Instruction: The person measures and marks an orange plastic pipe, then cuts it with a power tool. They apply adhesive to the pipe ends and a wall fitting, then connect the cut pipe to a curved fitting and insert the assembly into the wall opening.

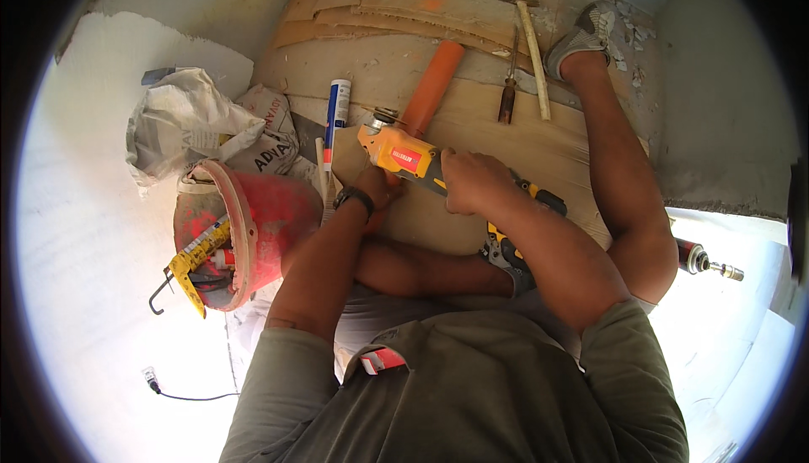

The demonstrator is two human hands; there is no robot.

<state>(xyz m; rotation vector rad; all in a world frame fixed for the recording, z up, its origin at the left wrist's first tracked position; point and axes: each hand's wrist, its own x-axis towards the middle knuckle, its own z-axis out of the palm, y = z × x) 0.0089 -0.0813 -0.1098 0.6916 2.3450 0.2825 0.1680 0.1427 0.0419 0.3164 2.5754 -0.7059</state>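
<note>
My right hand (474,181) is wrapped round the body of an orange and black angle grinder (404,156). The grinder's head points left, and its disc lies edge-on near an orange plastic pipe (431,88). Whether the disc touches the pipe I cannot tell. Below the grinder's head, my left hand (381,187), with a dark band at the wrist, is closed round the nearer part of the pipe. That part is mostly hidden by the hand and the grinder. The pipe slants away over cardboard between my legs.
A red bucket (274,219) holding a yellow caulking gun (202,248) stands left, beside crumpled bags (198,117) and a sealant tube (337,117). A hammer (533,63) and screwdriver (507,99) lie ahead on cardboard (539,143). A yellow-black tool (499,244) sits by my foot.
</note>
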